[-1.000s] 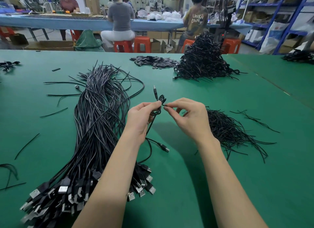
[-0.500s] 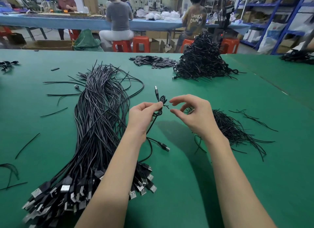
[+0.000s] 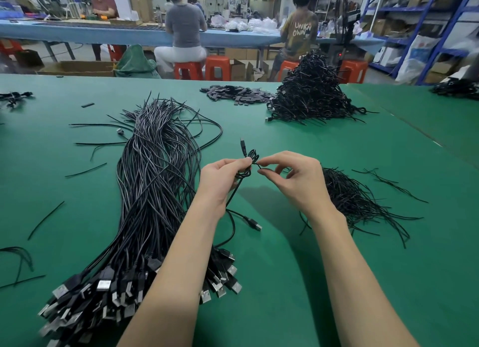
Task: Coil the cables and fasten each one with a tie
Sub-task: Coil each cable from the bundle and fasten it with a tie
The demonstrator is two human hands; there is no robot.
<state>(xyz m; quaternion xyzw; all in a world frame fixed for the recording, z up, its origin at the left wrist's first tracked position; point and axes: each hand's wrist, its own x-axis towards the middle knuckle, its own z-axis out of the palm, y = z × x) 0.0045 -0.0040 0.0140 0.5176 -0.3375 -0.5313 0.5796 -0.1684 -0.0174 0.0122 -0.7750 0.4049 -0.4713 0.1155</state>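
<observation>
My left hand [image 3: 223,181] grips a small coiled black cable [image 3: 249,158] above the green table [image 3: 311,269]. One plug of that cable sticks up above the coil and the other plug [image 3: 255,224] trails down onto the table. My right hand [image 3: 298,178] pinches the thin black tie [image 3: 260,166] at the coil's right side between thumb and forefinger. A long bundle of uncoiled black cables [image 3: 145,199] lies to the left, its USB plugs toward me. Loose black ties [image 3: 355,199] are heaped just right of my right hand.
A tall pile of coiled cables [image 3: 311,98] stands at the far right of the table, with a flat heap of small black pieces [image 3: 233,94] beside it. Stray ties lie scattered at the left. Three people sit or stand at a blue bench beyond the table.
My right hand let go of the tie half a second ago and drew slightly right, then came back and now pinches the tie at the coil again. My left hand kept holding the coil.
</observation>
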